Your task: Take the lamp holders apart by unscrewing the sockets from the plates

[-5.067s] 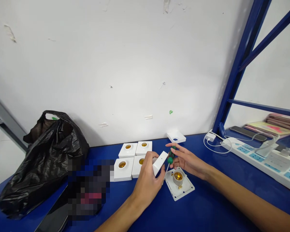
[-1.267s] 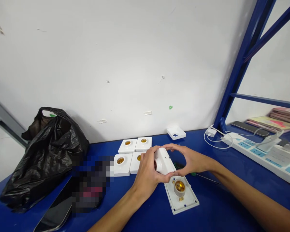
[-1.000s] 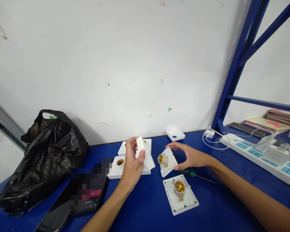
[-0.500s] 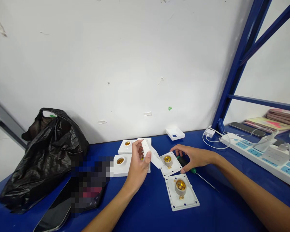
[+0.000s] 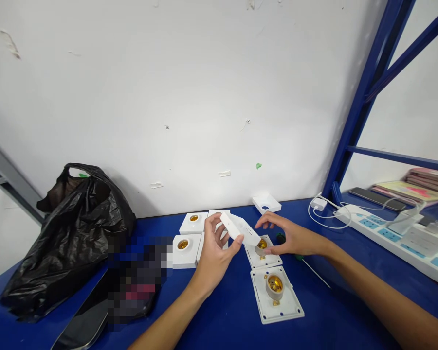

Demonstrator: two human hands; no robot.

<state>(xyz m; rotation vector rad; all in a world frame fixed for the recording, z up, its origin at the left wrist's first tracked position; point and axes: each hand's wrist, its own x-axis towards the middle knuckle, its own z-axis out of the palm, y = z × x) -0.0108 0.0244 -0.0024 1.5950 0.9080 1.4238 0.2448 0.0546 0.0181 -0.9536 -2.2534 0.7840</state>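
My left hand [image 5: 219,248] is closed on the edge of a white square lamp holder cover [image 5: 241,229], tilted above the table. My right hand [image 5: 290,236] is open, thumb and fingers apart, just right of the cover and over a lamp holder base [image 5: 255,260] with a brass socket. That base is partly hidden by the cover and the right thumb. Nearer to me lies a second lamp holder base [image 5: 282,308], its brass socket facing up. Under my right hand lies a screwdriver [image 5: 316,273], its green and black handle mostly covered.
Several assembled lamp holders [image 5: 184,257] sit left of my left hand. Another white cover [image 5: 266,203] lies by the wall. A black plastic bag [image 5: 76,233] and a phone [image 5: 83,311] are on the left. A power strip [image 5: 390,236] with cables stands on the right.
My left hand has turned the cover flatter and moved it right, over the farther base. My right hand has lifted slightly off the base and screwdriver, toward the cover.
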